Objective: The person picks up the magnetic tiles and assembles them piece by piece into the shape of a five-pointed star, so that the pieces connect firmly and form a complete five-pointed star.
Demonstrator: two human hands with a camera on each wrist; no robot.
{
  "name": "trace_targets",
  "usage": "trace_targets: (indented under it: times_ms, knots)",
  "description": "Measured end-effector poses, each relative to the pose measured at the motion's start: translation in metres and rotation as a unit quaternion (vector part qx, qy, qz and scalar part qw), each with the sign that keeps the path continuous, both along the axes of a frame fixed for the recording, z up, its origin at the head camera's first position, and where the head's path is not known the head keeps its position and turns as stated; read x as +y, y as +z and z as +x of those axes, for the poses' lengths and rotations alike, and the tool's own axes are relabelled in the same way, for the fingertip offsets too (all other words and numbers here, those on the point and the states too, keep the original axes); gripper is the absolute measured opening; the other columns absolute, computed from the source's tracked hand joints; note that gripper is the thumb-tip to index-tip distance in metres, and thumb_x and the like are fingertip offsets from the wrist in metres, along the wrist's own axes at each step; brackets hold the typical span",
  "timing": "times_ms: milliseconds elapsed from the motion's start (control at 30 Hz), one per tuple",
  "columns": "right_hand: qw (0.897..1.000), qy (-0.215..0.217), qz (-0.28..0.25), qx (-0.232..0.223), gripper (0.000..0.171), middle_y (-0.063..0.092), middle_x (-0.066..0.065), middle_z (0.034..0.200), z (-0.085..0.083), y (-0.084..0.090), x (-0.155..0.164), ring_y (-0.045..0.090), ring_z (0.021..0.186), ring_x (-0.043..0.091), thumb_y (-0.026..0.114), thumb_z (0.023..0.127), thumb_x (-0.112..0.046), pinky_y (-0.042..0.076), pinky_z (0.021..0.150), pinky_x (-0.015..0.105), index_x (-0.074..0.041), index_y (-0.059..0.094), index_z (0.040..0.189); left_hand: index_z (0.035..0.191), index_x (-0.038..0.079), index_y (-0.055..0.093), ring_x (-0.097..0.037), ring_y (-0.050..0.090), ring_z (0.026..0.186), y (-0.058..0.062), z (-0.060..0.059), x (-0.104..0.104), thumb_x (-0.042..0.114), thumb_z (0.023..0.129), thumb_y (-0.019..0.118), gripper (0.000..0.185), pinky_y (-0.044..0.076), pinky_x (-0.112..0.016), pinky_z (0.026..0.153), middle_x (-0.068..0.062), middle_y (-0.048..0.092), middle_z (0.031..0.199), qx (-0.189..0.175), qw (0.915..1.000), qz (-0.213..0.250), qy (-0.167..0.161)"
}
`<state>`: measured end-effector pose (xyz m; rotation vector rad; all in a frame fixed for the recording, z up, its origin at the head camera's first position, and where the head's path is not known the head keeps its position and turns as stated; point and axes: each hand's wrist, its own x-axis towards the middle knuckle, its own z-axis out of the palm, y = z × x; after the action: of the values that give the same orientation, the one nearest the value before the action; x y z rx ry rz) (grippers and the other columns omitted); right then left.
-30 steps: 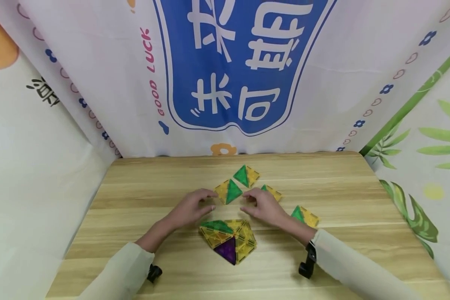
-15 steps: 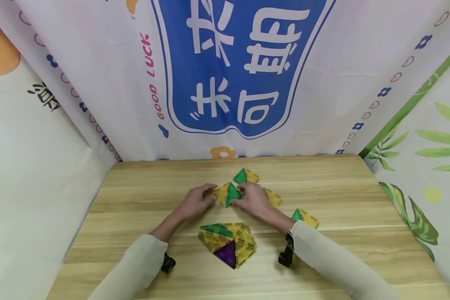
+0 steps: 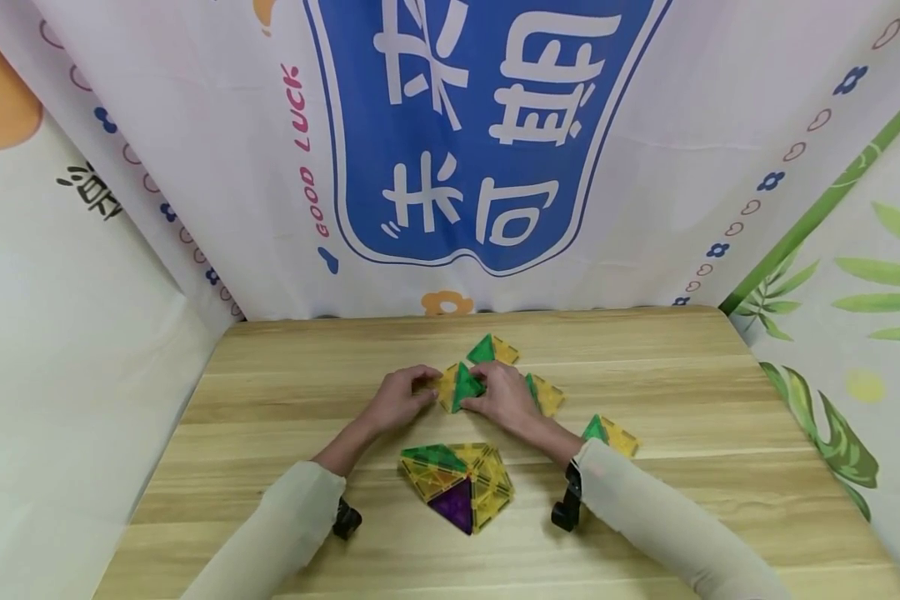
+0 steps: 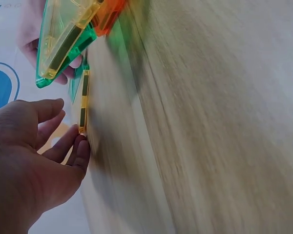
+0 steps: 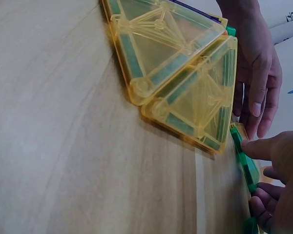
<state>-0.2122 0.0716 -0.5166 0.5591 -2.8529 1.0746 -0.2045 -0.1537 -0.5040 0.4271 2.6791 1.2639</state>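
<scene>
Closing in from both sides, the hands now meet on the small green and yellow tile pair (image 3: 459, 386) in the middle of the table (image 3: 270, 392); a second ago they were well apart from each other. The left hand (image 3: 401, 398) pinches the yellow edge, and the right hand (image 3: 504, 397) curls over the green triangle, so it looks like that pair is getting folded up or lifted.

Only the left wrist view shows fingertips (image 4: 80, 146) touching a thin yellow tile edge standing upright. The right wrist view shows the bigger tile dome (image 5: 178, 73) up close, untouched, just beside both hands.
</scene>
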Motion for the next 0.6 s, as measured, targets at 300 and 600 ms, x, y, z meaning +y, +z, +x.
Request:
trace_targets:
  times_ms: [300,600]
  knots:
    - [1.000,0.007,-0.014,0.005,0.052,0.073,0.012,0.114,0.003,0.000,0.002,0.070,0.100,0.026,0.097,0.077,-0.018,0.060,0.084,0.042,-0.003,0.076,0.121,0.119,0.001,0.073,-0.031,0.069,0.113,0.004,-0.004,0.007,-0.006,0.097,0.070,0.023,0.058,-0.045,0.099,-0.013,0.072,0.121,-0.035,0.9979,0.045,0.030]
    - [0.992,0.054,-0.107,-0.042,0.036,0.068,0.009,0.116,0.004,-0.006,0.013,0.068,0.100,0.022,0.087,0.087,-0.005,0.061,0.086,0.035,-0.007,0.075,0.120,0.119,0.008,0.077,-0.030,0.065,0.122,0.004,-0.001,0.002,-0.001,0.100,0.069,0.022,0.057,-0.047,0.102,-0.008,0.073,0.125,-0.108,0.9885,0.104,0.019]
